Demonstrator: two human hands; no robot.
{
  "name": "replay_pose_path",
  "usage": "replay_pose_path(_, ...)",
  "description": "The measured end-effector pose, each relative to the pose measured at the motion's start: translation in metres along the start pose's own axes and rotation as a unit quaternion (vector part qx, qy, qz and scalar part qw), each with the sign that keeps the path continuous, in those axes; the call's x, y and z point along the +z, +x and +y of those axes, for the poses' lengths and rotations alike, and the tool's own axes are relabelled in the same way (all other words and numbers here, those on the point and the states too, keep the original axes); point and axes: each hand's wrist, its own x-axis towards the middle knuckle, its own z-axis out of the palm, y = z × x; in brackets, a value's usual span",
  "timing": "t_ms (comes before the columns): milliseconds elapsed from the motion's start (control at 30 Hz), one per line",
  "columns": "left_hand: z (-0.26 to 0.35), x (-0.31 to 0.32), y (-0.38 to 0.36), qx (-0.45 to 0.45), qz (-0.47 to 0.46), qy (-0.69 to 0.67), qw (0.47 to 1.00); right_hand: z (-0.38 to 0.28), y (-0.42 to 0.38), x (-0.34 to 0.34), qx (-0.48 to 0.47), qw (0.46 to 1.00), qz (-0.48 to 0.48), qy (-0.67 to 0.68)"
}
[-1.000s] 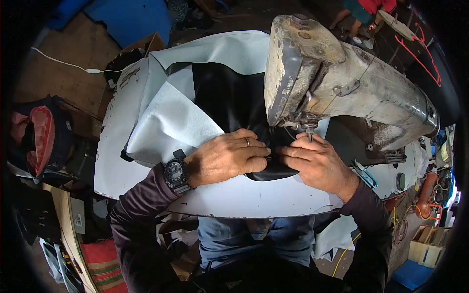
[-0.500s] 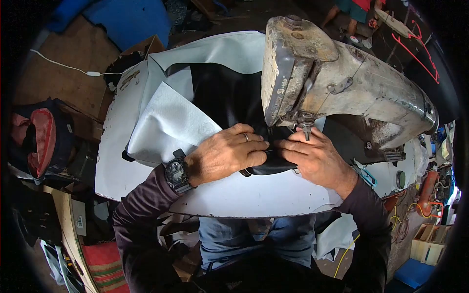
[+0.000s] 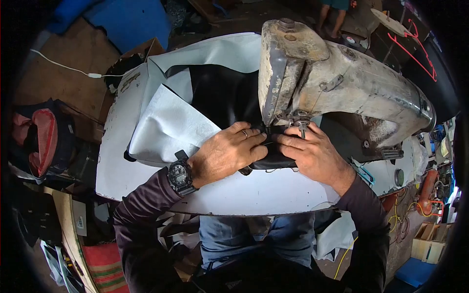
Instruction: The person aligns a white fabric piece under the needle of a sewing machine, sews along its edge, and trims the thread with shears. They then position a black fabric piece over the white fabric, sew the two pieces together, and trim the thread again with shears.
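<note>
A black leather-like sheet with a pale grey underside lies folded under the head of a worn sewing machine. My left hand is closed on the sheet's near part, left of the needle area, with thumb and fingers together. Just right of the needle area, my right hand holds the same sheet, its fingers bent over the material and partly behind a metal knob. The fingertips of both hands are close together, a small gap apart. The needle itself is hard to make out.
The white tabletop has a curved near edge. Turquoise-handled snips and a small round dark lid lie on its right side. A bag with red lining is at the left. Behind the machine stands another person.
The near edge of the black sheet has drawn slightly away from me, toward the needle. Both hands stay nearly in place. The view has shifted a little, and the person behind has moved left.
</note>
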Motion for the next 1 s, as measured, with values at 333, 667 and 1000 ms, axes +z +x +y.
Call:
replay_pose_path(333,0.015,0.001,0.002,-0.040,0.001,0.026,0.999,-0.001,-0.001,0.000,0.019,1.000,-0.016,-0.005)
replay_pose_path(667,0.031,0.003,0.008,-0.087,0.016,0.052,0.995,0.004,-0.002,0.005,0.017,1.000,0.011,-0.023)
replay_pose_path(1000,0.044,0.010,0.023,-0.148,0.029,0.073,0.986,-0.007,0.000,0.005,0.007,1.000,0.001,-0.015)
